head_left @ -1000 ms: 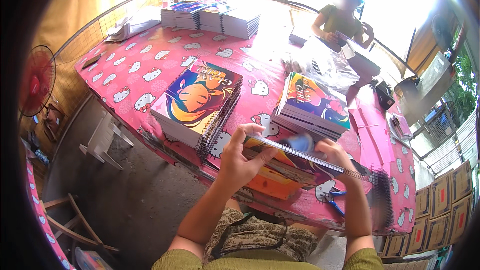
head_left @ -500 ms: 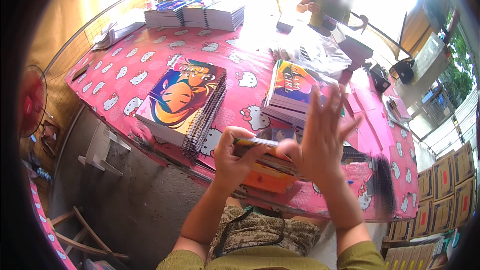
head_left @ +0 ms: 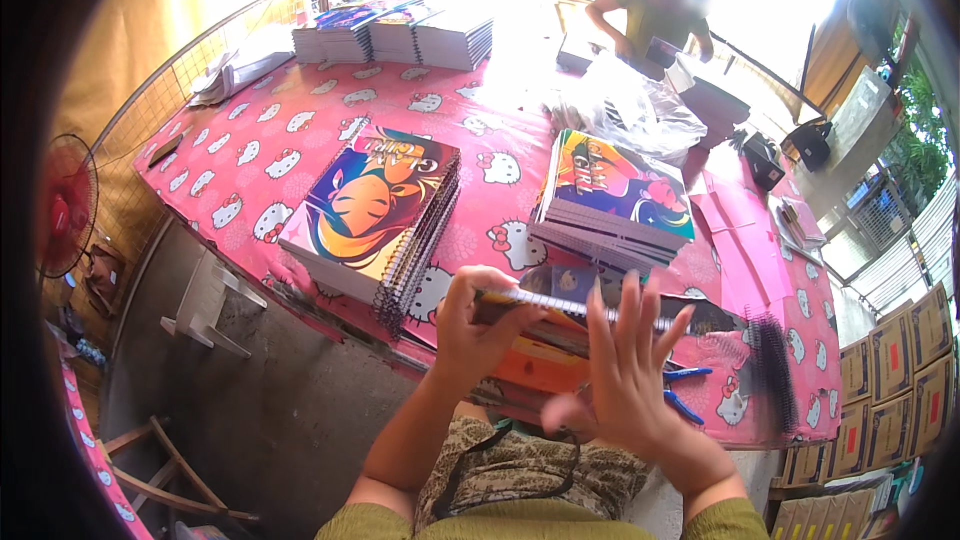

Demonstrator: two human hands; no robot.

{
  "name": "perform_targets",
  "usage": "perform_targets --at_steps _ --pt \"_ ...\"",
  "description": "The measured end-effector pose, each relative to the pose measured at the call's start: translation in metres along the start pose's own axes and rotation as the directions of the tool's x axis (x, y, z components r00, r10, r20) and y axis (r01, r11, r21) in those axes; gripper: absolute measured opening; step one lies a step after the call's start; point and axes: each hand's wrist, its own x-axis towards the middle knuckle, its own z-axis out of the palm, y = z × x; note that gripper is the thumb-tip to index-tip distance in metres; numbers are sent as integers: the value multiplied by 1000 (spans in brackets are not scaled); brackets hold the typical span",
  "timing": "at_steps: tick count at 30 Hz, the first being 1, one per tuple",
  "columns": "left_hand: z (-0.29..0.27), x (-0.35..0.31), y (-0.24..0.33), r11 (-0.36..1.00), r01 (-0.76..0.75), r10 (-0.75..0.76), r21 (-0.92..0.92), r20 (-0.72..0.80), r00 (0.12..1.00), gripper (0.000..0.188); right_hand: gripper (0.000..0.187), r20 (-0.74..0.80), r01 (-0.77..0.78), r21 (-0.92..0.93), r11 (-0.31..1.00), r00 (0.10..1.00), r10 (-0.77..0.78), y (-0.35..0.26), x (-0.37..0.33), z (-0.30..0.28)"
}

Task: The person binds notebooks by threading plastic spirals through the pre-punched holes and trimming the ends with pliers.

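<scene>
Pinched between the thumb and fingers of my left hand (head_left: 487, 325) is a notebook (head_left: 545, 301), held edge-on at the table's near edge, with a pale strip along its top. My right hand (head_left: 628, 380) has its fingers spread and overlaps the notebook's right part; whether it touches is unclear. Below the notebook shows an orange cover (head_left: 540, 368). Blue-handled pliers (head_left: 684, 390) lie just right of my right hand. Beyond my hands are a stack of coil-bound notebooks (head_left: 375, 205) on the left and a stack of illustrated books (head_left: 615, 190) on the right.
Black binding coils (head_left: 768, 380) and pink sheets (head_left: 742, 240) lie to the right on the pink table (head_left: 235, 145). More notebook stacks (head_left: 395, 40) stand at the back. A person (head_left: 655, 25) works across the table beside clear plastic (head_left: 640, 105). Cardboard boxes (head_left: 890, 370) are piled at right.
My right hand has dropped and shifted left, uncovering the right-hand stack and the pliers. My left hand still grips the notebook. The person opposite has lowered a hand.
</scene>
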Motion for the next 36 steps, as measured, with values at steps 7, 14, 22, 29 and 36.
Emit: perform_targets --at_steps 7,14,22,29,36 --pt "3 7 48 581 -268 65 769 284 957 50 8 483 -144 -6 990 866 129 98 -65 -14" --pt "20 5 45 796 -33 40 604 2 999 38 18 293 31 233 972 951 -100 138 4 61" --pt "14 6 46 766 -78 87 638 16 996 34 27 249 -275 859 432 961 117 123 48 27" --pt "11 8 51 814 -80 55 576 60 997 39 38 330 -248 702 668 944 3 115 69 22" --pt "-1 2 42 983 152 -164 -99 -125 978 36 31 324 -283 839 464 946 -10 97 87 28"
